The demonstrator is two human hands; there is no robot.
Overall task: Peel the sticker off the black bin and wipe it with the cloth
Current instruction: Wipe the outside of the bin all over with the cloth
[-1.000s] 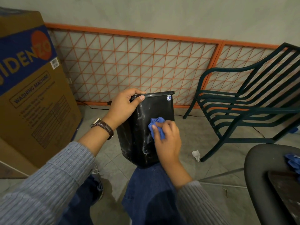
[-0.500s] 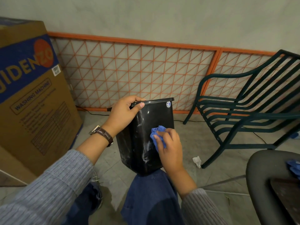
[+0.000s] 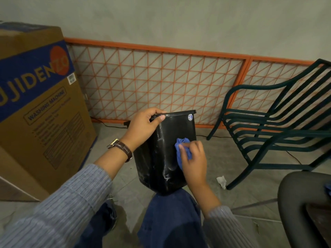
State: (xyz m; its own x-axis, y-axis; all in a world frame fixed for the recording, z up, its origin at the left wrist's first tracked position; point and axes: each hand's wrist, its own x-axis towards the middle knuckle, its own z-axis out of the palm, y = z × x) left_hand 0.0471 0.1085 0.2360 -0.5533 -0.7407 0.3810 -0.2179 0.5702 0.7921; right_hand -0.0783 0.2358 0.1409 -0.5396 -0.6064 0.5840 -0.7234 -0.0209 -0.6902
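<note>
The black bin [image 3: 157, 158] stands upright on my right knee, its near wall streaked with white smears. A small round white sticker [image 3: 190, 117] sits just under the rim at the top right corner. My left hand [image 3: 143, 126] grips the bin's rim at the left corner, thumb on the near wall. My right hand [image 3: 194, 158] presses a crumpled blue cloth [image 3: 181, 149] against the right part of the near wall, well below the sticker.
A large cardboard washing-machine box [image 3: 41, 113] stands at the left. A dark green metal chair [image 3: 275, 126] stands at the right, with a scrap of white paper [image 3: 221, 181] on the floor by its leg. An orange lattice panel [image 3: 161, 86] leans on the wall. A black seat edge [image 3: 293, 203] shows at lower right.
My right hand with the cloth has slid a little down and to the right on the bin's wall. My left hand keeps its hold on the rim. The camera has tilted slightly down.
</note>
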